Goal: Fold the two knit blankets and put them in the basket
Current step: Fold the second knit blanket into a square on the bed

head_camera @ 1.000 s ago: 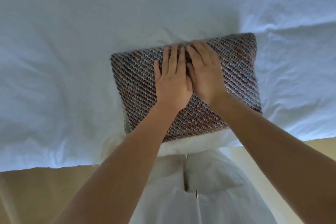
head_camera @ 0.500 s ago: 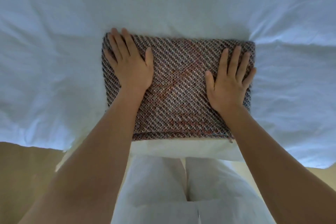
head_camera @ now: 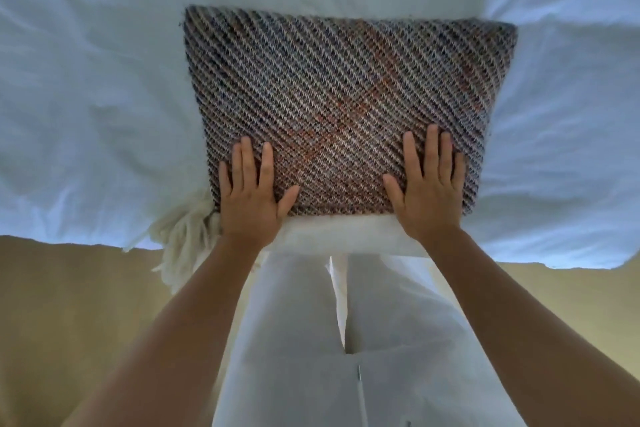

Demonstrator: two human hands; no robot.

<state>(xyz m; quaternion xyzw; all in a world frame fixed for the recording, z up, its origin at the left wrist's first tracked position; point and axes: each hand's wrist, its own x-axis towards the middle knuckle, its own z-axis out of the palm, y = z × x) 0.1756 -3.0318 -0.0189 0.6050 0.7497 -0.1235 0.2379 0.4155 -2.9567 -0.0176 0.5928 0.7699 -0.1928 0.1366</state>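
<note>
The folded knit blanket in grey, rust and cream diagonal stripes (head_camera: 346, 90) lies as a flat rectangle on the rumpled white bed sheet (head_camera: 86, 97). The left hand (head_camera: 251, 198) rests on its near left corner and the right hand (head_camera: 429, 191) on its near right corner. Both are released, fingers straight and palms down, pressing rather than gripping. A pale cream layer (head_camera: 339, 232) shows just under the blanket's near edge, and a tuft of cream yarn fringe (head_camera: 187, 236) hangs out beside its near left corner. This may be the second blanket, though that cannot be told for sure. The step looks like a final flattening before the lift. To do it well, press evenly on both corners so the layers bed down without skewing, and check that the blanket's side edges are square. Then slide the fingers under its near edge, thumbs on top, and carry it level so the folds hold. Tuck the loose fringe in first. No basket is in view.
</note>
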